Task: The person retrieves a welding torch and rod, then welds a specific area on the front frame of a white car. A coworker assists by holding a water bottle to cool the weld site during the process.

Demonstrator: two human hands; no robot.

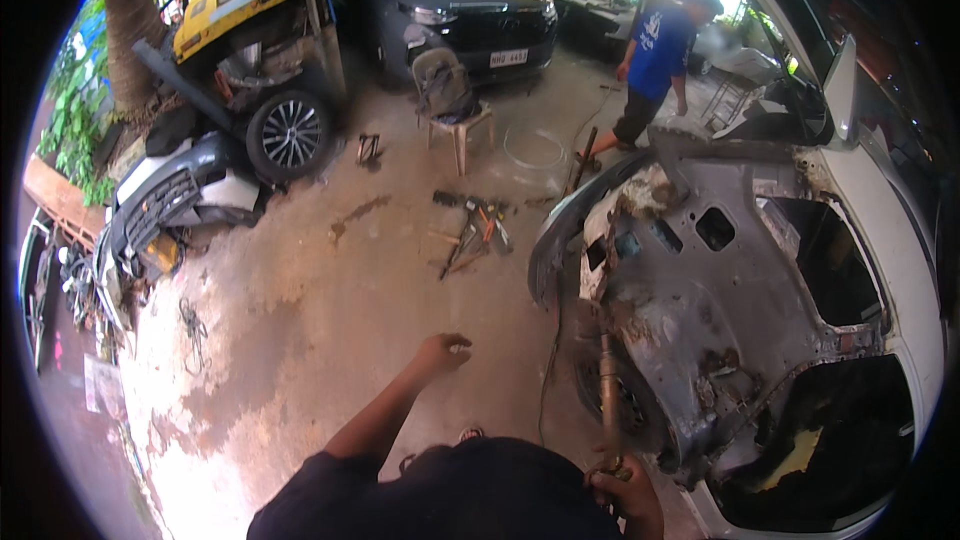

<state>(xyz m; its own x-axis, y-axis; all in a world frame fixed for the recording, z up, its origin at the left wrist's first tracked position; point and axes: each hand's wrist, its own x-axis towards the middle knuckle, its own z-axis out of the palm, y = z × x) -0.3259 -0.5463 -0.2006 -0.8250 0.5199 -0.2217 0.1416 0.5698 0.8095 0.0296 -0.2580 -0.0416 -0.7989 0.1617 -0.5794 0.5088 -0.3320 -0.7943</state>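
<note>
The right hand (618, 490) seems to grip a long metal tool (608, 385) by its near end; the rest sticks out past the fingers. The left hand (443, 351) hangs loose, lightly bent.

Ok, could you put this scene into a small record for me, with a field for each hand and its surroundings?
Right hand: closed around the near end of a long metal rod
Left hand: loosely curled, empty, above the concrete floor
On the right: stripped car body; rod contact unclear
Floor ahead: scattered hand tools
Farther ahead: plastic chair bearing a dark bag
Far left: alloy wheel, detached bumper
Co-worker: blue shirt
</note>
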